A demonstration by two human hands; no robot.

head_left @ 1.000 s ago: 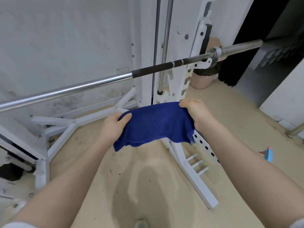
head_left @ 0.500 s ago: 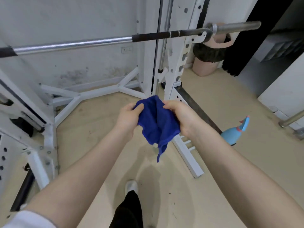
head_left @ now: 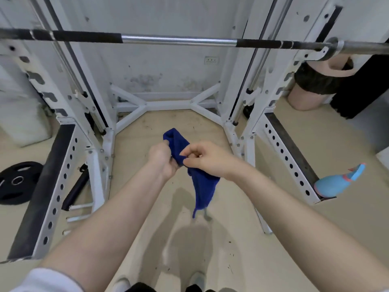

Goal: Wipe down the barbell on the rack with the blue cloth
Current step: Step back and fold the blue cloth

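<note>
The barbell (head_left: pixel 179 41) lies level across the white rack (head_left: pixel 261 85) near the top of the view, with a shiny middle and dark knurled parts on each side. Well below it, at mid-frame, I hold the blue cloth (head_left: pixel 200 184) bunched between both hands. My left hand (head_left: pixel 163 160) grips its upper fold, and my right hand (head_left: pixel 205 158) pinches its edge with thumb and fingers. The rest of the cloth hangs down under my right wrist. Neither hand touches the bar.
A blue spray bottle (head_left: pixel 336 183) lies on the rack's right safety arm (head_left: pixel 292 152). A black weight plate (head_left: pixel 15 182) rests on the floor at left. A tan bin (head_left: pixel 307 98) stands behind the right upright. My feet are at the bottom edge on beige floor.
I have stepped to the middle of the rack, so the bar now spans the view. The cloth went from spread wide to gathered, with my hands drawn close together.
</note>
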